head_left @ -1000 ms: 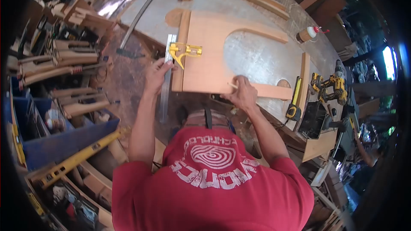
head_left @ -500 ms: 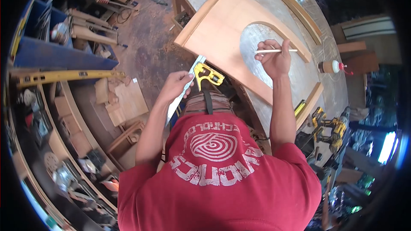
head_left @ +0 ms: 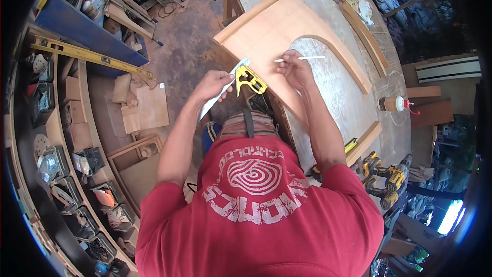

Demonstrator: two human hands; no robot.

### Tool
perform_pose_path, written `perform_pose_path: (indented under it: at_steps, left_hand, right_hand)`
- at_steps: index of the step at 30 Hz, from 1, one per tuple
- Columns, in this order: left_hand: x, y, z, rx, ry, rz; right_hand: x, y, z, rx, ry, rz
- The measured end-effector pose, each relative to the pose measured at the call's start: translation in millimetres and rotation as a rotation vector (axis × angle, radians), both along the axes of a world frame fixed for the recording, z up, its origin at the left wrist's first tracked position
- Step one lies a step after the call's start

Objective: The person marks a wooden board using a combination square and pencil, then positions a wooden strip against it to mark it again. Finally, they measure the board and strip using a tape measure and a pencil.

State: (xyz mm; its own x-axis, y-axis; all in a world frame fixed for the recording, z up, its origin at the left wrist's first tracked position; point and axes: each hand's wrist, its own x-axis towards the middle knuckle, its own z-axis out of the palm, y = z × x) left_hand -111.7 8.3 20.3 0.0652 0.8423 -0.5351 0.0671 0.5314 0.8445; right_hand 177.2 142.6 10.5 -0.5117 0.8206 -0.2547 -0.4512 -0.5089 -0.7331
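My left hand (head_left: 210, 87) grips the steel blade of a combination square with a yellow head (head_left: 250, 81). The blade's far end is right at the near edge of a wooden panel (head_left: 261, 38). Between the fingers of my right hand (head_left: 297, 73) is a pale pencil (head_left: 312, 58), its point to the left, close over the panel beside the curved cut-out. A raised wooden strip (head_left: 251, 15) runs along the panel's left end.
The panel lies on a worn workbench (head_left: 338, 102). A glue bottle (head_left: 393, 104), long wooden strips (head_left: 361, 36), a tape measure (head_left: 351, 144) and yellow drills (head_left: 392, 179) are at the right. A yellow level (head_left: 95, 57) and shelves with bins (head_left: 54, 161) stand left.
My right hand has moved left from over the cut-out, bringing the pencil point over the panel's wood. My left hand keeps its grip on the combination square near the panel's edge.
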Motion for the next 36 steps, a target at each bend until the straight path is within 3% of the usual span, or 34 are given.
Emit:
perform_pose_path:
  at_steps: [11, 18, 22, 36]
  left_hand:
    - [8, 2, -6, -0.025, 0.027, -0.023]
    - [29, -7, 11, -0.060, 0.124, -0.026]
    - [57, -20, 0, -0.065, -0.037, 0.015]
    - [64, -20, 6, -0.104, 0.053, 0.035]
  right_hand:
    - [-37, 27, 11, 0.377, -0.432, 0.147]
    - [-34, 27, 10, 0.331, -0.339, 0.096]
    - [-26, 19, 9, 0.346, -0.407, 0.103]
    - [-14, 8, 17, 0.528, -0.652, 0.260]
